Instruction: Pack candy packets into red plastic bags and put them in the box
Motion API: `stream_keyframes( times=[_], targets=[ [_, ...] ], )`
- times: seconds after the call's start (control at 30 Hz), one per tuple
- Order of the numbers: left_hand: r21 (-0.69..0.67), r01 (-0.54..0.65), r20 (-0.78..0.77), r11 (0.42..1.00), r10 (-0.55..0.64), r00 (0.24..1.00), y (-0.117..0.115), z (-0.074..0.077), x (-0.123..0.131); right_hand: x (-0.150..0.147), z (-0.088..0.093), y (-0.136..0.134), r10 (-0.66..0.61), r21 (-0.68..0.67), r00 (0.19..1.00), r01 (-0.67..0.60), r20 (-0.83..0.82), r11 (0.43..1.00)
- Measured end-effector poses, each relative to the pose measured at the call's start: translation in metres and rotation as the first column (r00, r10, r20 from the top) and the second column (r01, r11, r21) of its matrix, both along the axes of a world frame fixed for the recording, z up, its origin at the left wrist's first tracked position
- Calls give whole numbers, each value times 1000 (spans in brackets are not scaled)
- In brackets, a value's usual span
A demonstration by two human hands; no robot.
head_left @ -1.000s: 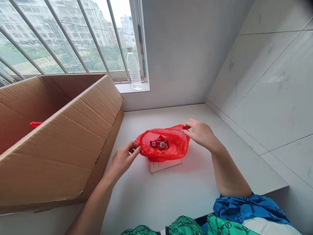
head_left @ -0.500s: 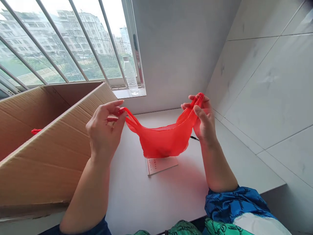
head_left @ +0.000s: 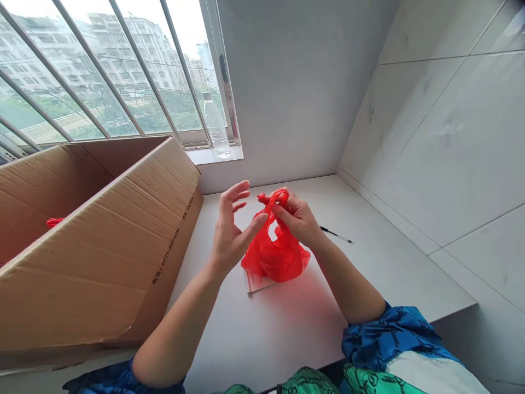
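A thin red plastic bag point(head_left: 279, 257) hangs over the white table, its handles gathered together at the top. My right hand point(head_left: 297, 216) pinches those handles between thumb and fingers. To the left of the bag, my left hand point(head_left: 233, 230) has its fingers and thumb spread apart, with the thumb tip close to the handles; whether it touches them I cannot tell. Partly covered by the bag, a small printed booklet point(head_left: 258, 283) lies on the table point(head_left: 229, 350).
A large open cardboard box point(head_left: 106, 257) takes up the left side, with a bit of red plastic point(head_left: 54, 221) inside. On the table lies a black pen point(head_left: 336, 235). A clear water bottle point(head_left: 216, 126) stands on the sill of the barred window. Walls border the back and right.
Both hands have come together, and the bag, stretched sideways between them before, now hangs from my right hand. My left hand has let go of its handle and opened.
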State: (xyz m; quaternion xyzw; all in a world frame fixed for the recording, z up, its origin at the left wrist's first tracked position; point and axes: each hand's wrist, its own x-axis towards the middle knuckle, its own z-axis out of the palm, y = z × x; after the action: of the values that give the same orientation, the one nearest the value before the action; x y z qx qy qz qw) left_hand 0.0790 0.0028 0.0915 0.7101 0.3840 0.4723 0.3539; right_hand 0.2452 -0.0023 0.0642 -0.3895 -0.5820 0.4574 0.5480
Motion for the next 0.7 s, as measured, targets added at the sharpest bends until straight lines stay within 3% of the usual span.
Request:
stream_keyframes(
  times=[0.07, 0.17, 0.27, 0.37, 0.47, 0.57, 0.7],
  targets=[
    [-219, 86, -21, 972, -93, 995, -1, -18, -2, 5, -1, 2, 68, -142, 993, -82, -99, 986],
    [-557, 262, 73, 788, -268, 961, 1, -37, -8, 10, -2, 5, 102, -260, 976, -152, -193, 954],
    [-714, 381, 303, 588, -231, 925, 9, -44, -15, 14, -4, 8, 95, -278, 960, -169, -262, 946],
    [-774, 436, 430, 459, -125, 894, 16, -44, -19, 16, -5, 8, 157, -245, 967, -204, -199, 948],
    [-798, 423, 437, 428, -72, 897, 18, -40, -19, 16, -4, 4, 215, -123, 962, -195, 171, 973],
    [-793, 431, 445, 430, -73, 892, 18, -38, -20, 14, -5, -3, 42, 96, 850, -108, 524, 989],
    [-812, 400, 426, 425, -36, 904, 17, -42, -25, 11, -11, -6, -107, 250, 754, -78, 648, 965]
  ],
)
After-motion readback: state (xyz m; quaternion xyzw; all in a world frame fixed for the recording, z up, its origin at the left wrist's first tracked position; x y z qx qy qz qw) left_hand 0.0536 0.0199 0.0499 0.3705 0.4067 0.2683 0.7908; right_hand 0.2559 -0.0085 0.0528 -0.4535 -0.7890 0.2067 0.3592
